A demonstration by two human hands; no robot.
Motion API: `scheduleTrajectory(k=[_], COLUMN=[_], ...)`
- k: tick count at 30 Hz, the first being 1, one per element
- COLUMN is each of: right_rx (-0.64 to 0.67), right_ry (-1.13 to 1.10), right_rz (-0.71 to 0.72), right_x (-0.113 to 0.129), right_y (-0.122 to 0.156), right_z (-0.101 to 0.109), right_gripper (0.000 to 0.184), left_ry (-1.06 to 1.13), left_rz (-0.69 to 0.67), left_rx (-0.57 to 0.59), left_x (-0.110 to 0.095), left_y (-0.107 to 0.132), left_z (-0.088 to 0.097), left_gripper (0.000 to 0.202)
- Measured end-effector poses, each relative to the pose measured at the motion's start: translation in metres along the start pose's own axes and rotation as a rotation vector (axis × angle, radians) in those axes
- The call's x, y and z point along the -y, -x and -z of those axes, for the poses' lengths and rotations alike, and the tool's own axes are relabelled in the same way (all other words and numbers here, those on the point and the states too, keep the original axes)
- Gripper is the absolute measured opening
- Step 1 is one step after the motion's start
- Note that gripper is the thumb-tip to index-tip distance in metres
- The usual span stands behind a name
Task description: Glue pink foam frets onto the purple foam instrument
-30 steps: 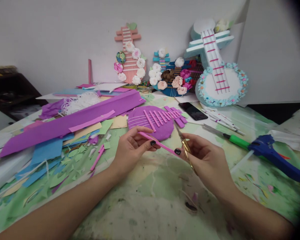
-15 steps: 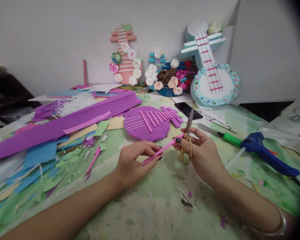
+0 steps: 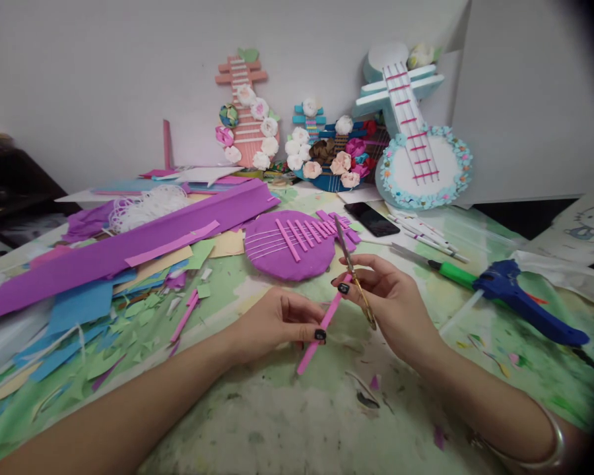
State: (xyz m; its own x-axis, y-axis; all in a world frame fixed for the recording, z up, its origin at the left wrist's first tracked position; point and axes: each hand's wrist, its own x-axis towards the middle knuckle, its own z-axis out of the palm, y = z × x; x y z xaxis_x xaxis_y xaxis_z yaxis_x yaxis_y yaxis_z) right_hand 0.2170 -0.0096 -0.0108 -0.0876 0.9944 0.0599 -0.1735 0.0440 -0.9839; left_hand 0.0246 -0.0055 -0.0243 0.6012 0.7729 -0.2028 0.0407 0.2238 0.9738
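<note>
Steadying the strip (image 3: pixel 330 313) probably takes light pressure: over the table (image 3: pixel 257 422), before the lute (image 3: pixel 319 262), the left hand (image 3: pixel 287 323) pinches its middle; the right hand (image 3: pixel 383 290) grips its far end plus scissors (image 3: pixel 355 272).

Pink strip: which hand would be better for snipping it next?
Probably the right hand: it holds the scissors, though it also pinches the upper end of the strip. The left hand grips it lower down, so could steady it.
</note>
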Motion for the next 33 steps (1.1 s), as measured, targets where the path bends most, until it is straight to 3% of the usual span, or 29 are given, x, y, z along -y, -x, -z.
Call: scheduleTrajectory(k=[2,5,11,16,23,33], right_rx=[-0.022,-0.018,0.181,0.218,0.167,0.106], right_ry=[0.057,0.12,0.339,0.758,1.021,1.188], right_rz=[0.05,0.095,0.101,0.318,0.705,0.862], right_x=[0.002,0.005,0.001,0.0,-0.003,-0.007], right_y=[0.0,-0.001,0.003,0.01,0.01,0.012], right_z=[-0.001,0.002,0.006,0.007,0.009,0.011], right_gripper=[0.044,0.041,0.036,0.019,0.032,0.033], left_ry=[0.048,0.152,0.313,0.33,0.353,0.349], left_rz=[-0.015,-0.13,-0.352,-0.416,-0.442,-0.485], left_rx=[-0.051,-0.239,-0.412,-0.462,-0.497,-0.518], left_x=[-0.002,-0.007,-0.02,-0.026,-0.023,-0.024], left_y=[0.001,0.001,0.001,0.004,0.004,0.004], left_z=[0.003,0.011,0.027,0.03,0.031,0.031], left_gripper=[0.013,0.012,0.018,0.017,0.016,0.017])
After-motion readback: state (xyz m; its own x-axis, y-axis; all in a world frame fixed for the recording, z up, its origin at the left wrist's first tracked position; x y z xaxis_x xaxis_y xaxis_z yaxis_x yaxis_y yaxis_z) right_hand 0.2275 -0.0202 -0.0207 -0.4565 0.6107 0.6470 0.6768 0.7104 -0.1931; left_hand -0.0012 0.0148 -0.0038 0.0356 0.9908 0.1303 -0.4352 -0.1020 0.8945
